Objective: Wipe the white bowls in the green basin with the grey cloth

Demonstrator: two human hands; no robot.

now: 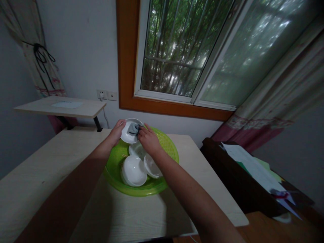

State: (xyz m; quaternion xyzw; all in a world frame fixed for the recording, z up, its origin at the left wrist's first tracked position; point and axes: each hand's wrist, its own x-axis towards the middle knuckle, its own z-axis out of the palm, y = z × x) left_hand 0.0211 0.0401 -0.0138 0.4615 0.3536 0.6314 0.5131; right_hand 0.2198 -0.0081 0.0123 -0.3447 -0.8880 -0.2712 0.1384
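My left hand [116, 132] grips the left rim of a white plate [128, 136], which is tilted above the far left part of a green basin [172, 148]. Bunched in my right hand [149, 138] is a grey cloth [133, 128], pressed against the plate's inner face. Beneath my hands, several white bowls sit in the basin: one bowl [134, 170] at the front, another [152, 166] to its right, partly behind my right forearm, and a third dish [137, 149] farther back. Thin chopsticks [124, 155] poke out beside the bowls, mostly hidden.
The basin stands on a pale wooden table [136, 216]. A small raised shelf [60, 107] with a paper sheet [67, 104] is at the left. Right of the table, a dark brown piece of furniture [215, 158] carries papers [253, 165]. A window [187, 50] lies ahead.
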